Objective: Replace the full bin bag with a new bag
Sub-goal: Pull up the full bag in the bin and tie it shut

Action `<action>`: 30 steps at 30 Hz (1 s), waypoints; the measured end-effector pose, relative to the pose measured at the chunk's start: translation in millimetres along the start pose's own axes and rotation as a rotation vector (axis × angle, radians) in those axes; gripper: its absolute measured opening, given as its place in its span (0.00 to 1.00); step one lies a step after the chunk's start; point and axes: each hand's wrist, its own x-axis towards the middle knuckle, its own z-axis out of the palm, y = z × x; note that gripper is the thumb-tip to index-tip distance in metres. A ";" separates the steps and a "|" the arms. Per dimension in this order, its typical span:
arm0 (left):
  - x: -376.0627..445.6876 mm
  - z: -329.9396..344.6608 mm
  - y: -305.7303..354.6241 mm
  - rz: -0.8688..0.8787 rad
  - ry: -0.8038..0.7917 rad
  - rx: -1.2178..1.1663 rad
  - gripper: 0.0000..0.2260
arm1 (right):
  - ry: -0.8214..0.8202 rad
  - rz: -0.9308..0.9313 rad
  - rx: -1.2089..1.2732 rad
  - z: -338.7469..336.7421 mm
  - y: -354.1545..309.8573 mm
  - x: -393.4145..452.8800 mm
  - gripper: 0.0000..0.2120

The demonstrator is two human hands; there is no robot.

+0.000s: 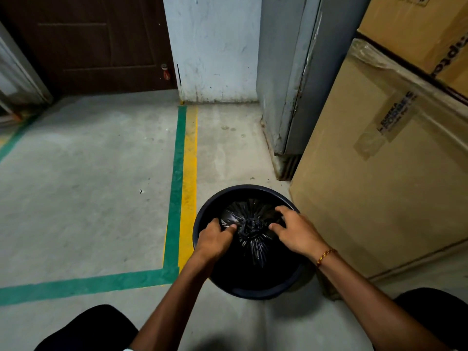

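Observation:
A round dark bin [202,219] stands on the concrete floor just in front of me. Inside it sits a full black bin bag [250,247], its top gathered into a knot [253,226] at the centre. My left hand [215,240] rests on the bag's left side, fingers curled, thumb touching the plastic beside the knot. My right hand [295,230] hovers over the bag's right side with its fingers spread, thumb pointing toward the knot. No new bag is in view.
A large taped cardboard box [385,178] stands close against the bin's right, with another box [417,29] stacked above. A grey metal cabinet [286,84] and a white wall lie behind. Green and yellow floor tape [181,173] runs left of the bin. My knees frame the bottom edge.

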 end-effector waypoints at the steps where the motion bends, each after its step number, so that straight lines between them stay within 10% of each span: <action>1: -0.1 -0.3 -0.4 0.015 0.008 0.013 0.18 | 0.025 -0.003 0.017 -0.6 0.5 0.0 0.25; 16: -7.8 -34.6 20.4 0.228 0.094 -0.295 0.17 | 0.398 -0.255 0.215 -28.5 -21.0 -2.0 0.06; 23: -41.9 -109.1 62.0 0.513 0.247 -0.551 0.10 | 0.360 -0.354 0.684 -97.8 -42.1 -22.7 0.07; 26: -29.7 -123.2 39.4 0.285 0.306 -0.658 0.11 | 0.317 -0.324 0.928 -113.0 -49.1 -33.8 0.10; 30: -25.2 -105.8 20.3 -0.075 -0.111 -0.798 0.19 | 0.257 -0.305 1.074 -115.3 -63.9 -34.8 0.08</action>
